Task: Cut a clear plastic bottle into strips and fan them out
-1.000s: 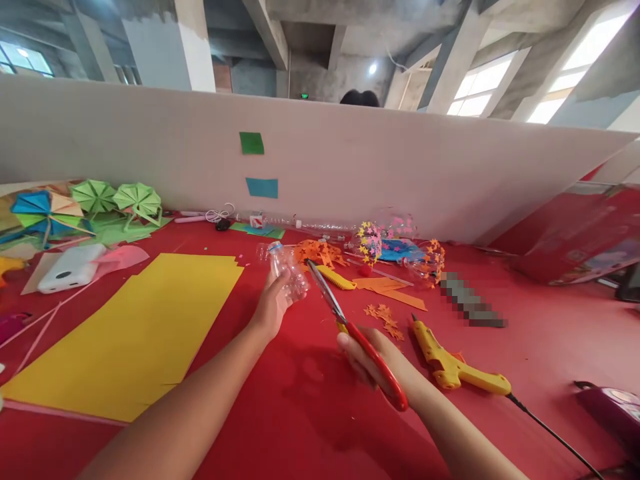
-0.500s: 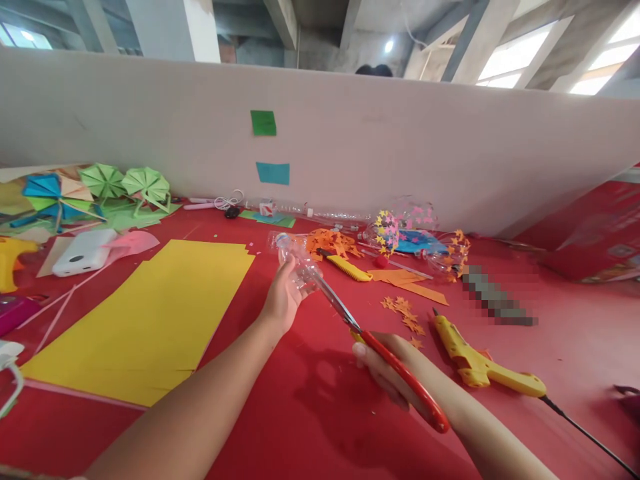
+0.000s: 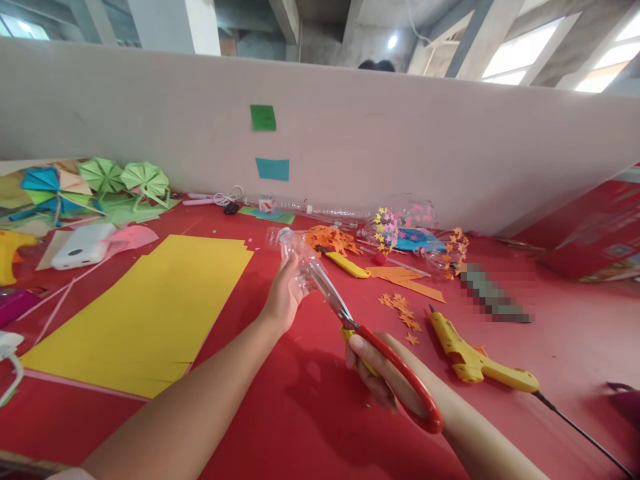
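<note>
My left hand is closed round a clear plastic bottle piece, its neck with a bluish-white ring pointing away from me. In my right hand is a pair of scissors with red and yellow handles. The blades reach to the near edge of the plastic and overlap it in view; exactly how far they bite is hard to make out through the clear wall. Just beyond the bottle piece lie a heap of orange paper scraps and a yellow utility knife.
Yellow paper sheets cover the left side of the red table. A yellow glue gun with a black cord lies at right, near small orange stars. Star-covered bottle pieces stand by the white partition. Folded paper umbrellas sit far left.
The scissors have drawn slightly back and turned, so the yellow handle shows more beneath the red one. The left hand keeps its hold on the bottle piece, almost unmoved.
</note>
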Demonstrator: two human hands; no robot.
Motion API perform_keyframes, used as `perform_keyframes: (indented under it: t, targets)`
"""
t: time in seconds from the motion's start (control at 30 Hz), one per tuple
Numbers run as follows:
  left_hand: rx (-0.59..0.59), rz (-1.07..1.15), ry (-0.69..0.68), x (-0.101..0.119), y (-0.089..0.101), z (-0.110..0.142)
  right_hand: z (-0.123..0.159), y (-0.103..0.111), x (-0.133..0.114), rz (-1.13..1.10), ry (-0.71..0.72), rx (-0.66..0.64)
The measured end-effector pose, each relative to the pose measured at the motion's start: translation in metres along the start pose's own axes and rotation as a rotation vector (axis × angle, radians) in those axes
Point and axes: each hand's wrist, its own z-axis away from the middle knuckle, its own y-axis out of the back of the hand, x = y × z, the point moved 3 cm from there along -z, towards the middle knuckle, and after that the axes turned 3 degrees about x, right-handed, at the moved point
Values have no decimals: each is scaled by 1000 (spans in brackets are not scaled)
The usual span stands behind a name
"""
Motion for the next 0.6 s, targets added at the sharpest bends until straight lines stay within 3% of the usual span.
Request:
perform_keyframes:
  t: [0.6]
  targets:
    - [-10, 20, 66, 1, -4, 4, 2, -1, -1, -18, -42, 18]
